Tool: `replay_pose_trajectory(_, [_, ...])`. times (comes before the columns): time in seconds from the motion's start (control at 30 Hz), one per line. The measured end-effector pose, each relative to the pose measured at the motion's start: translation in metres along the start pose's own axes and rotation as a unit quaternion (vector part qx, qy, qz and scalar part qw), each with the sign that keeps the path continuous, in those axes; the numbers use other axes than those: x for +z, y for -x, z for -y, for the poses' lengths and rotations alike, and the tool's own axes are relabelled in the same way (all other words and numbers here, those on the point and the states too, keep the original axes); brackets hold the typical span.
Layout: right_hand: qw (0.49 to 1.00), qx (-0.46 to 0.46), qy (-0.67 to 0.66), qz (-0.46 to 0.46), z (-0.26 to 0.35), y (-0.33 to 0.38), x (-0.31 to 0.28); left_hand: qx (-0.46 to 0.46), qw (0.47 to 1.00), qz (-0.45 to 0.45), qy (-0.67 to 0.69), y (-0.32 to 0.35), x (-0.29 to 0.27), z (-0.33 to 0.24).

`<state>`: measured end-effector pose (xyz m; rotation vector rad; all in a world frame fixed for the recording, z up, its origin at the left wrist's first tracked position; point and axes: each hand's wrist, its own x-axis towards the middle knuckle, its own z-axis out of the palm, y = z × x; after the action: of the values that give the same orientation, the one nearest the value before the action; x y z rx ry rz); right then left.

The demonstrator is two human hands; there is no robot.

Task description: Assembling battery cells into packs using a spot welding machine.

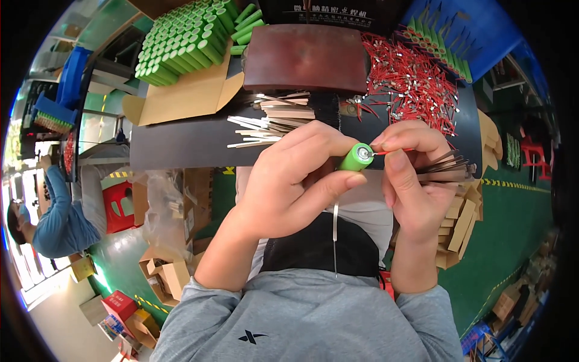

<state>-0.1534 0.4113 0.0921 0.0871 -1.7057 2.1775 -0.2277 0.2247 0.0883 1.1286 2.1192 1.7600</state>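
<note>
My left hand is closed round a green cylindrical battery cell, its metal terminal end turned up and toward the right. A pale narrow strip with a thin dark tail hangs below the cell; where its top is fixed is hidden. Between thumb and fingertips, my right hand pinches a short red wire, its bare metal end at the cell's terminal. Whether the two are joined cannot be made out. A fan of thin dark strips sticks out beside the right palm, apparently held there too.
On the dark table lie pale strips and a heap of red wires. Behind are a reddish-brown block, many green cells on cardboard, and a blue bin with wired cells. Another person sits far left.
</note>
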Motion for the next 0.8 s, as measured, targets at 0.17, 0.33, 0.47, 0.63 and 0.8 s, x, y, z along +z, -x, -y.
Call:
replay_pose_trajectory(0.17, [0.999, 0.004, -0.029, 0.036, 0.000, 0.005, -0.008, 0.002, 0.998, 0.020, 0.061, 0.003, 0.004, 0.002])
replay_pose_trajectory(0.33, [0.999, -0.001, -0.014, 0.040, 0.002, 0.006, -0.014, -0.017, 0.996, 0.052, 0.074, 0.004, 0.007, 0.001])
replay_pose_trajectory(0.47, [0.995, 0.065, -0.007, 0.079, 0.014, 0.003, -0.030, -0.070, 0.977, 0.082, 0.186, 0.006, 0.007, 0.002])
replay_pose_trajectory(0.63, [0.961, 0.062, 0.163, 0.214, 0.024, -0.002, -0.056, -0.115, 0.942, 0.184, 0.257, 0.010, 0.021, 0.011])
replay_pose_trajectory(0.8, [0.981, 0.007, 0.184, -0.064, 0.029, -0.016, -0.097, -0.292, 0.863, 0.171, 0.374, 0.019, 0.044, 0.033])
